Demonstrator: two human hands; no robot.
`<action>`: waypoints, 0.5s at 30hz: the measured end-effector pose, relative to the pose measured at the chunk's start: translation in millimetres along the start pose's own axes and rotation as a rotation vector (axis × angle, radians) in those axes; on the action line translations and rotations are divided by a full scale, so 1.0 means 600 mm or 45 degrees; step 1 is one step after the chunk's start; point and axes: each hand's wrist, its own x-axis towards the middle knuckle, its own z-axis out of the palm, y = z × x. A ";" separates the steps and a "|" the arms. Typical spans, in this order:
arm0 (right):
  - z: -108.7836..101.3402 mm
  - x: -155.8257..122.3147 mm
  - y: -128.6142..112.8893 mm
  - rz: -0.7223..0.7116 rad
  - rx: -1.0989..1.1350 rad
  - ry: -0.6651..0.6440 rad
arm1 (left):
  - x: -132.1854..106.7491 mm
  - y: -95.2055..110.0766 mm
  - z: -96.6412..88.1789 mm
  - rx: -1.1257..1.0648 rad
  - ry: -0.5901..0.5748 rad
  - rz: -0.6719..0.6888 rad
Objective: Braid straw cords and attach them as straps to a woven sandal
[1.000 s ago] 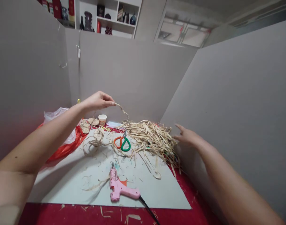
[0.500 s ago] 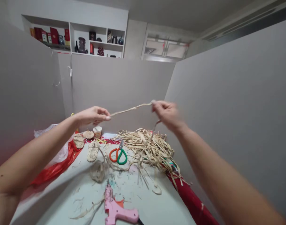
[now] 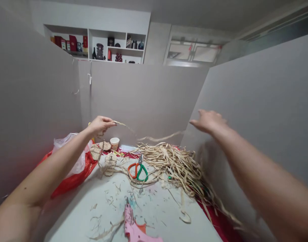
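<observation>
My left hand (image 3: 102, 125) is pinched around a thin twisted straw cord (image 3: 122, 124), held up above the far left of the table. More cord hangs below this hand toward the woven straw pieces. Toward the right the cord sags in mid-air, and its blurred far strand (image 3: 161, 137) ends short of my right hand (image 3: 210, 121). That hand is raised near the right partition, smeared by motion, with thumb and fingers apart and nothing visible in it. Beneath it lies a heap of dry straw strips (image 3: 169, 159).
Scissors (image 3: 138, 171) with orange and green handles lie mid-table. A pink glue gun (image 3: 133, 225) is at the near edge. A woven straw piece (image 3: 110, 163), a paper cup (image 3: 114, 143) and a red plastic bag (image 3: 75, 179) are at left. Grey partitions (image 3: 143, 97) enclose the table.
My right hand has let go of the cord and moved right, its fingers now spread. The cord, stretched between both hands before, now hangs slack from my left hand. The view has shifted slightly.
</observation>
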 end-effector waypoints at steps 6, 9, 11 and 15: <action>0.130 -0.091 -0.139 -0.204 0.382 -0.626 | -0.003 0.078 0.097 0.183 -0.236 0.111; 0.144 -0.106 -0.163 -0.184 0.480 -0.792 | -0.008 0.092 0.100 0.186 -0.355 0.134; 0.133 -0.097 -0.153 -0.147 0.493 -0.697 | -0.012 0.081 0.084 0.124 -0.539 0.075; 0.087 -0.048 -0.089 -0.045 0.465 -0.255 | -0.028 0.031 0.044 0.008 -0.713 -0.165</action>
